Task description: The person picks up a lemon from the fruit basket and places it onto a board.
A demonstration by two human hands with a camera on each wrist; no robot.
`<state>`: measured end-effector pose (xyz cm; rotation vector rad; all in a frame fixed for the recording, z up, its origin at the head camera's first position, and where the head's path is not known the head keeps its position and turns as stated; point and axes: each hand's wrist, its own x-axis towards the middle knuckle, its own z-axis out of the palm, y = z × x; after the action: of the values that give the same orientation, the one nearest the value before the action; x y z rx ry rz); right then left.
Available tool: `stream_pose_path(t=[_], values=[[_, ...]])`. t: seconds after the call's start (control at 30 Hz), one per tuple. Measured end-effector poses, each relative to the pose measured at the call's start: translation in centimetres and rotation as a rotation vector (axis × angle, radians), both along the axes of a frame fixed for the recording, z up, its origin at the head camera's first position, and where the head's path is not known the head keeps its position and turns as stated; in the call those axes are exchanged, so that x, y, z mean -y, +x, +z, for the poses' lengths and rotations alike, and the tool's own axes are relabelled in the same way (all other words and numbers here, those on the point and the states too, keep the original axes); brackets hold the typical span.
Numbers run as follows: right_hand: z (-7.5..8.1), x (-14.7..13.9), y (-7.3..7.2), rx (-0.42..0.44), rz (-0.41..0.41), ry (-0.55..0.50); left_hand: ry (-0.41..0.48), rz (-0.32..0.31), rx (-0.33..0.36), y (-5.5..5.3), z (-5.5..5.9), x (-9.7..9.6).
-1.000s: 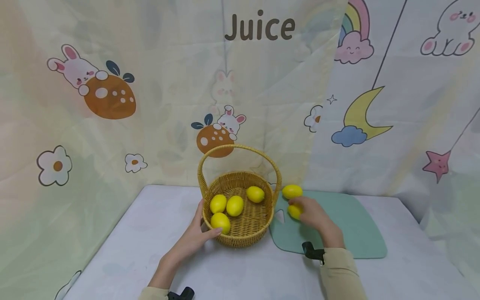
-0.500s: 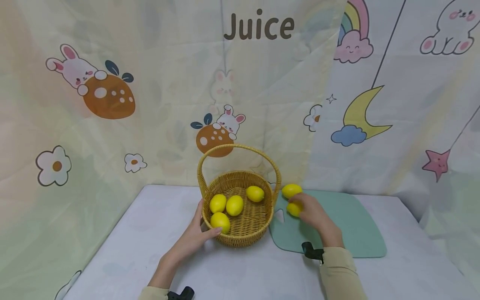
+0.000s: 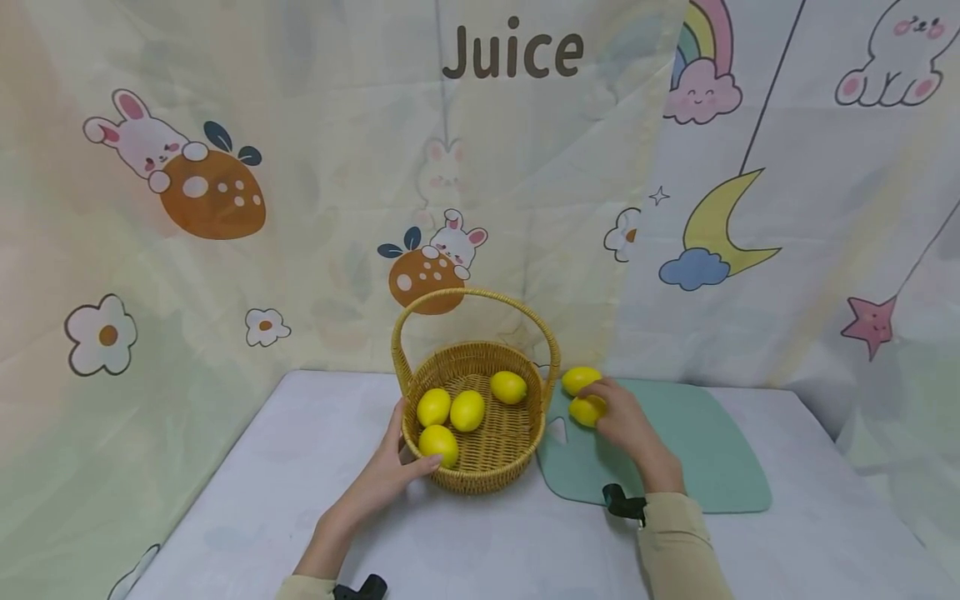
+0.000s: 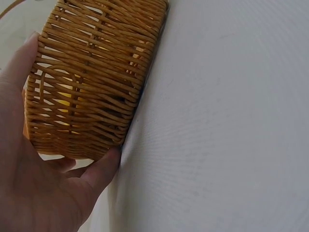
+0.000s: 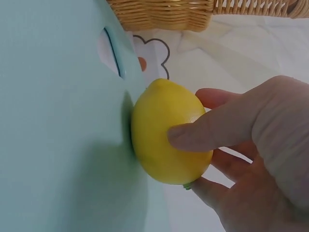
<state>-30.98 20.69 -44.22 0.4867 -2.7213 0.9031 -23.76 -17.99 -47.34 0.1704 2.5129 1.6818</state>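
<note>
The wicker basket with a tall arched handle holds several yellow lemons. My left hand grips its left side, thumb over the front rim; in the left wrist view fingertips reach down to the basket's base by the table. On the green cutting board, my right hand pinches a lemon between thumb and fingers. Up close in the right wrist view, that lemon is right at the board's surface, a small green stem end showing. Another lemon lies just behind it.
The white-covered table extends in front of the basket and board. A printed cloth backdrop hangs directly behind them. The board's cut-out hole is near the basket's right side.
My right hand and the lemon it pinches have shifted slightly back toward the other lemon. My left hand keeps its grip on the basket. The head view has drifted a little.
</note>
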Motion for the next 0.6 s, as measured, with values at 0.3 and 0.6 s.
stream_pose_path(t=[0.3, 0.6], values=[[0.7, -0.1, 0.0, 0.045, -0.013, 0.023, -0.009, -0.006, -0.004, -0.1, -0.1, 0.1], [3.2, 0.0, 0.8, 0.066, -0.022, 0.015, -0.009, -0.010, -0.003, 0.1, 0.1, 0.1]])
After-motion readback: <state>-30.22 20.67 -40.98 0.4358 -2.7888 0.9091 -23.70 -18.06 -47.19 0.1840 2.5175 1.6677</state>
